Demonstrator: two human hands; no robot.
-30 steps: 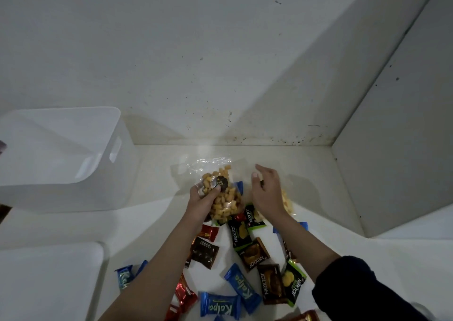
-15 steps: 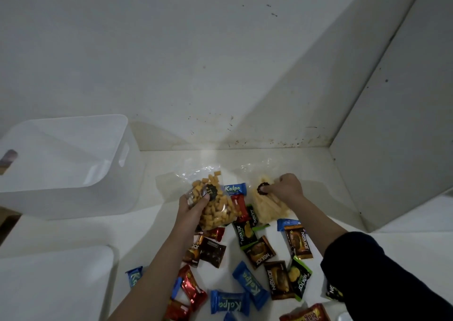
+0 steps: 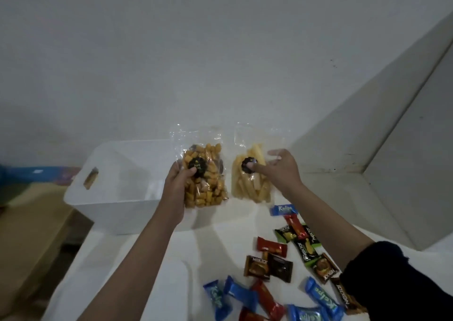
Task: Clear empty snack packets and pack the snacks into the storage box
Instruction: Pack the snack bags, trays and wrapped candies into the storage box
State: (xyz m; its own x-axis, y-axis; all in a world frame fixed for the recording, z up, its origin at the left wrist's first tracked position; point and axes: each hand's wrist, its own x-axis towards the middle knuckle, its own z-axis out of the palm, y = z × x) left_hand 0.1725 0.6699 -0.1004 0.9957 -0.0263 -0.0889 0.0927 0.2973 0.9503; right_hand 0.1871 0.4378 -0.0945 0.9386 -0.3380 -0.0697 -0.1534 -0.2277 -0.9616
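Worktop [image 3: 137, 259] fills the lower half of the frame, white, with a grey wall behind it. Your white storage box [image 3: 117, 193] sits at centre left, its handle slot on the left wall.

Your left hand [image 3: 177, 188] is raised at mid-frame, in front of the box's right end. Its fingers grip a clear bag of orange snacks [image 3: 204, 178], the thumb lying across the black round sticker on the front. The bag stands upright, its empty top crinkled above the hand.

Your right hand [image 3: 279, 171] is just right of that. It holds a second clear bag, of pale yellow sticks [image 3: 252, 176], also upright. The thumb presses the black sticker, and the fingers reach behind the plastic. The two bags hang side by side, close but apart.

Small wrapped snacks lie scattered at lower right of the frame: blue packets [image 3: 321, 298], red packets [image 3: 270, 246], green packets [image 3: 307, 248], and brown packets [image 3: 257, 265]. Some overlap one another. Your dark sleeve [image 3: 402, 281] covers the ones at the far right edge.
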